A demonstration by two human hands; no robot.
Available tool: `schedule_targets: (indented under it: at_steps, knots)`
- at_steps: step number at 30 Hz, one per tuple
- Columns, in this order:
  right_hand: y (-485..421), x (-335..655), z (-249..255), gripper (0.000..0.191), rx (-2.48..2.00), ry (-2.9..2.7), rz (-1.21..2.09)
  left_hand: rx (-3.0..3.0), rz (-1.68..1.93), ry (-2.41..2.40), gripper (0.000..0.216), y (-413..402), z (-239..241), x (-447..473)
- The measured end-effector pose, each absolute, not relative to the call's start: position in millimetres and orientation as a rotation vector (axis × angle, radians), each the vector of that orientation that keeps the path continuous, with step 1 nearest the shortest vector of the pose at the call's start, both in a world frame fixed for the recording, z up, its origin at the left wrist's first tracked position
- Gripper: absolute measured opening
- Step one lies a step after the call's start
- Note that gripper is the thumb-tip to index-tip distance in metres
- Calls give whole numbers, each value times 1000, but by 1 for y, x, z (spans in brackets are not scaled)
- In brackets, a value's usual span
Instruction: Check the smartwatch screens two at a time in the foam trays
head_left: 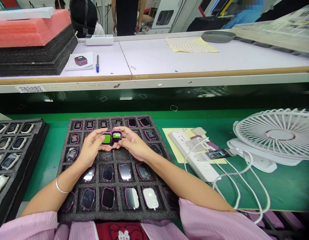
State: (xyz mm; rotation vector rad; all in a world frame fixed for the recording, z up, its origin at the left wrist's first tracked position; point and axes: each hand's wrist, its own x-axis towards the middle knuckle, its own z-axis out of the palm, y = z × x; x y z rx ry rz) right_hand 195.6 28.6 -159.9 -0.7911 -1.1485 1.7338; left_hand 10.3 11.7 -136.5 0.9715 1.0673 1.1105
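A black foam tray (69, 156) lies on the green belt in front of me, its pockets filled with several purple-rimmed smartwatch bodies. My left hand (92, 148) grips one watch body (107, 138) whose screen glows green. My right hand (133, 143) grips a second watch body (117, 136) with a dark screen and a green bar. Both are held side by side, touching, just above the tray's middle rows. A thin bracelet sits on my left wrist.
A second foam tray (9, 146) of pale watch bodies lies at the left. To the right are a white power strip (194, 160), cables and a white fan (279, 135). The raised white shelf (169, 60) behind carries foam stacks, a pen, a watch on paper. People stand beyond.
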Motion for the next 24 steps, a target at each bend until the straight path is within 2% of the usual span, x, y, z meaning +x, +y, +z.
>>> schedule_targets:
  at_steps: [8, 24]
  knots:
    - [31, 195, -161, 40, -844, -1131, 1730, 895, 1113, 1032, 47, 13, -136, 10]
    - [29, 196, -155, 35, -890, -1134, 1723, 898, 1108, 1060, 44, 13, -134, 9]
